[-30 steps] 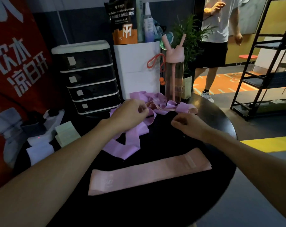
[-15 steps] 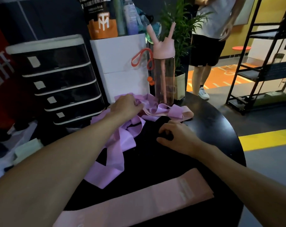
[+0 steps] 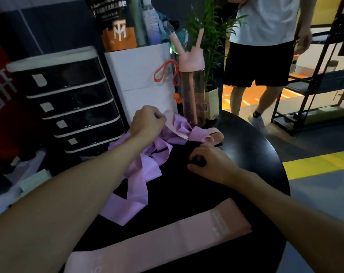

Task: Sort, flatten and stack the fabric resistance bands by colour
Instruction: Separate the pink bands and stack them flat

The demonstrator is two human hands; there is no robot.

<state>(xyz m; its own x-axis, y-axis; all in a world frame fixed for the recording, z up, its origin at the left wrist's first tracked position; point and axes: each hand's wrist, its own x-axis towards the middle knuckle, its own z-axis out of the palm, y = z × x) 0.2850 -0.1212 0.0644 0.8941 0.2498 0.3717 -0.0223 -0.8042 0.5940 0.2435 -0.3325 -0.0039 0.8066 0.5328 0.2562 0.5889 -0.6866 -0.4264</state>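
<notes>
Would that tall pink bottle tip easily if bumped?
Probably yes: the pink bottle is tall and narrow with a bulky lid. It looks nearly empty, so likely light. The tangled bands lie at its foot, so tugging them might nudge it.

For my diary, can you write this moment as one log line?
left hand pinches pink band | right hand curled, grip unclear | purple bands tangled | flat band laid out

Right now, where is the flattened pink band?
Head view, bottom centre: the pink band lies flat on the black table's near edge, below the purple bands.
</notes>
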